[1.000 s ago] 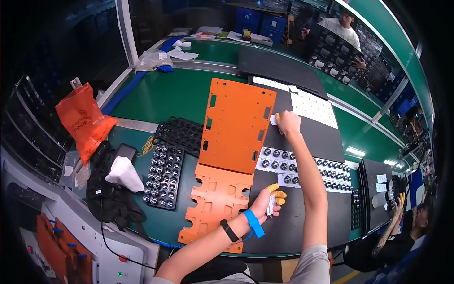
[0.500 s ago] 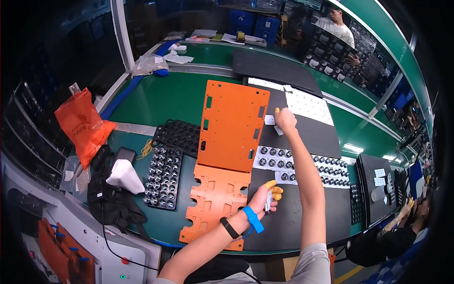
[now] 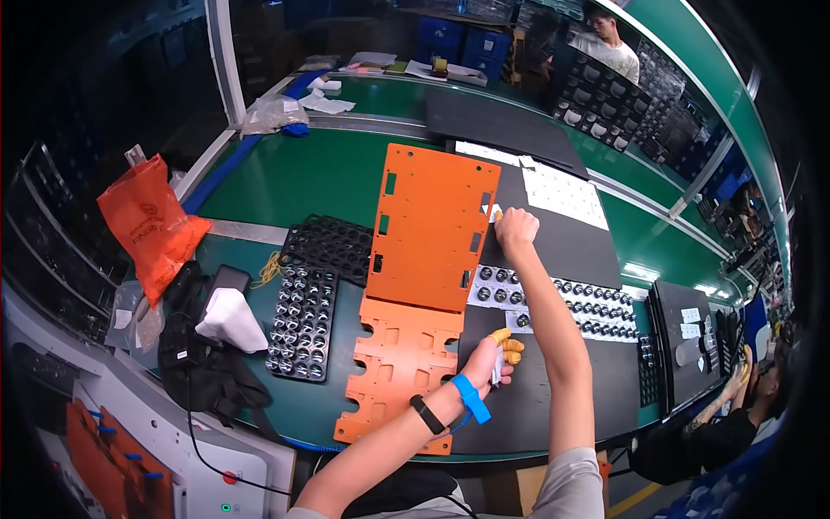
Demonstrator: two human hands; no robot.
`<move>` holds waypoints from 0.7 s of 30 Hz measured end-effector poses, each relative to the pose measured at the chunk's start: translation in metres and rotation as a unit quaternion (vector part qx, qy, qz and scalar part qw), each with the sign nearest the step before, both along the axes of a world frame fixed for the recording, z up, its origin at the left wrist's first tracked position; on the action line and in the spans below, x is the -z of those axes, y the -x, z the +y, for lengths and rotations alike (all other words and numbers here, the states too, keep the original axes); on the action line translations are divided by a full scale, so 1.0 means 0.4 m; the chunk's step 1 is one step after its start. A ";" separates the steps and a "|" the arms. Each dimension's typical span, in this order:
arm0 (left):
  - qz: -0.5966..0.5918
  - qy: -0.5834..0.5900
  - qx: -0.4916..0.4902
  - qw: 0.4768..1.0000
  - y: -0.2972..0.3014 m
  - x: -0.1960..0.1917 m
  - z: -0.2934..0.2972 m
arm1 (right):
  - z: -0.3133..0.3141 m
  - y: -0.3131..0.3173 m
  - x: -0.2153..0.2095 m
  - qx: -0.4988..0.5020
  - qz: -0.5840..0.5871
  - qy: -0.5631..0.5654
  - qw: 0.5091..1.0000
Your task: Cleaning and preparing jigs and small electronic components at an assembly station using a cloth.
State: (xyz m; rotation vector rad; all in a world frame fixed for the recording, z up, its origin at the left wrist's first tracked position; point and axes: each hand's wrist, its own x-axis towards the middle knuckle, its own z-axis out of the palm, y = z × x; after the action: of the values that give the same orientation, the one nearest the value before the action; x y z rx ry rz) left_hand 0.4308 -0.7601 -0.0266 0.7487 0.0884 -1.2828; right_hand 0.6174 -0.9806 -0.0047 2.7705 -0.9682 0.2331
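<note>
My left hand (image 3: 489, 363), with yellow finger cots on its fingertips, is closed round a small white piece (image 3: 497, 374) beside the orange fixture's lower plate (image 3: 401, 339). Past the fixture's raised orange plate (image 3: 435, 227), my right hand (image 3: 518, 230) is closed over the dark mat (image 3: 566, 246). At its fingertips a small white card (image 3: 491, 211) partly shows; what the fingers pinch is hidden. Between the hands are white strips with round dark-and-silver lens-like parts (image 3: 499, 295), partly covered by my right forearm.
Left of the fixture stand a black tray of shiny round parts (image 3: 301, 324) and an unfilled black tray (image 3: 327, 246). White sheets (image 3: 564, 195) lie at the back of the mat. An orange bag (image 3: 147, 225) hangs at far left. A co-worker (image 3: 735, 415) is at the right.
My right hand has moved slightly left and nearer, now covering the small white cards by the raised plate. My left hand has shifted slightly right. The view has shifted a little.
</note>
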 end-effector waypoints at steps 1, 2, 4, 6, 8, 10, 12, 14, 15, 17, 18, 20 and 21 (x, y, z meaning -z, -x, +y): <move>0.002 0.001 0.003 1.000 0.002 0.003 -0.002 | -0.001 -0.008 0.006 -0.006 0.005 -0.004 1.000; 0.003 0.001 0.001 1.000 0.002 0.005 -0.005 | -0.004 -0.014 0.011 -0.011 0.010 -0.008 1.000; -0.020 -0.006 0.009 1.000 0.003 0.012 -0.010 | -0.007 -0.022 0.018 -0.033 0.000 -0.018 0.999; -0.011 0.003 0.003 1.000 0.003 0.021 -0.010 | -0.005 -0.022 0.023 -0.055 -0.008 -0.029 0.998; -0.016 0.018 0.006 1.000 -0.001 0.026 -0.010 | 0.003 -0.010 0.012 -0.101 0.009 -0.008 0.995; -0.015 0.016 0.001 1.000 -0.002 0.027 -0.009 | -0.005 0.015 0.005 -0.136 0.011 0.001 0.991; -0.016 0.014 -0.003 1.000 -0.003 0.024 -0.007 | -0.022 0.039 0.004 -0.170 0.012 0.011 0.985; -0.004 0.022 -0.005 1.000 0.000 0.018 -0.005 | -0.051 0.058 0.009 -0.189 0.010 0.043 0.981; -0.004 0.024 -0.006 1.000 -0.001 0.013 -0.004 | -0.064 0.058 0.007 -0.189 0.010 0.045 0.981; -0.013 0.016 -0.008 1.000 0.000 0.016 -0.008 | -0.085 0.056 0.015 -0.174 0.030 0.069 0.982; -0.012 0.015 -0.010 1.000 0.001 0.016 -0.009 | -0.095 0.052 0.018 -0.176 0.030 0.068 0.982; -0.015 0.014 -0.003 1.000 -0.001 0.017 -0.003 | -0.104 0.030 0.019 -0.189 -0.007 0.086 0.978; -0.017 0.013 -0.006 1.000 0.000 0.017 -0.001 | -0.107 0.017 0.020 -0.191 -0.009 0.086 0.978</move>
State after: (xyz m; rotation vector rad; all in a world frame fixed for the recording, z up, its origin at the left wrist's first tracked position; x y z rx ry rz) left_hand 0.4307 -0.7607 -0.0336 0.7457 0.0477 -1.2572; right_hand 0.6108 -1.0235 -0.0126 2.7698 -0.3856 0.3787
